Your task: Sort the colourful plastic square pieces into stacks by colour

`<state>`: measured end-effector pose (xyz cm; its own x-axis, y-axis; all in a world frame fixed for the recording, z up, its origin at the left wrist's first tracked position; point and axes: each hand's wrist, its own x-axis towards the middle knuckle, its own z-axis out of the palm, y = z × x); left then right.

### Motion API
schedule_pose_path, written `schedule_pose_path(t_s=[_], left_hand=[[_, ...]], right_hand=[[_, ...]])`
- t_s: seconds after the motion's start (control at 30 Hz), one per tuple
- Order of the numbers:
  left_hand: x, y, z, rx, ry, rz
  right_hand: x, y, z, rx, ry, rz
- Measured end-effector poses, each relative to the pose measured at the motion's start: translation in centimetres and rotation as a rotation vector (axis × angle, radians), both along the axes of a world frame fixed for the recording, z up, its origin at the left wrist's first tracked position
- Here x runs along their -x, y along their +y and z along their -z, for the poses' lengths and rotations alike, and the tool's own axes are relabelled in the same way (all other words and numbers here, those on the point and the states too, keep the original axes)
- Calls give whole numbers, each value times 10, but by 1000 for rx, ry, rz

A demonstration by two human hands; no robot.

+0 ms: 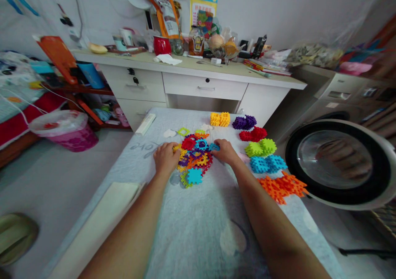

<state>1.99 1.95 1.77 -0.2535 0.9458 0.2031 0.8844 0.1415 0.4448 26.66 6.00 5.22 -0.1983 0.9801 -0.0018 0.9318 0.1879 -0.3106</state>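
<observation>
A heap of mixed colourful toothed plastic tiles point(195, 155) lies in the middle of a pale blue cloth-covered table point(198, 229). My left hand point(166, 158) rests on the heap's left side, fingers curled over the tiles. My right hand point(225, 150) presses on the heap's right side, fingers bent onto a blue tile. Sorted single-colour stacks sit to the right: yellow point(220, 119), purple point(244, 122), red point(253, 134), green point(260, 148), blue point(267, 163) and orange point(283, 186).
A white desk point(198, 79) crowded with cups, jars and packets stands behind the table. A washing machine with its round door point(340, 163) open is at the right. A pink bin point(64, 130) sits on the floor left. A folded cream cloth point(102, 221) lies on the table's left edge.
</observation>
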Motion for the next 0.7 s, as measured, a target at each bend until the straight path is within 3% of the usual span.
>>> schedule_pose_path(t_s=[0.2,0.43,0.57,0.7], left_hand=[[0,0,0,-8,15,8],[0,0,0,-1,21,9],[2,1,3,-6,24,12],[2,1,3,-9,26,11]], right_hand=[[-17,-16,-22,-73,-28,-70],[-104,-43,-61,-124,-93,-151],[-150,-56,-68,-68,-198,-121],[-164,-65,-66,0,-273,-81]])
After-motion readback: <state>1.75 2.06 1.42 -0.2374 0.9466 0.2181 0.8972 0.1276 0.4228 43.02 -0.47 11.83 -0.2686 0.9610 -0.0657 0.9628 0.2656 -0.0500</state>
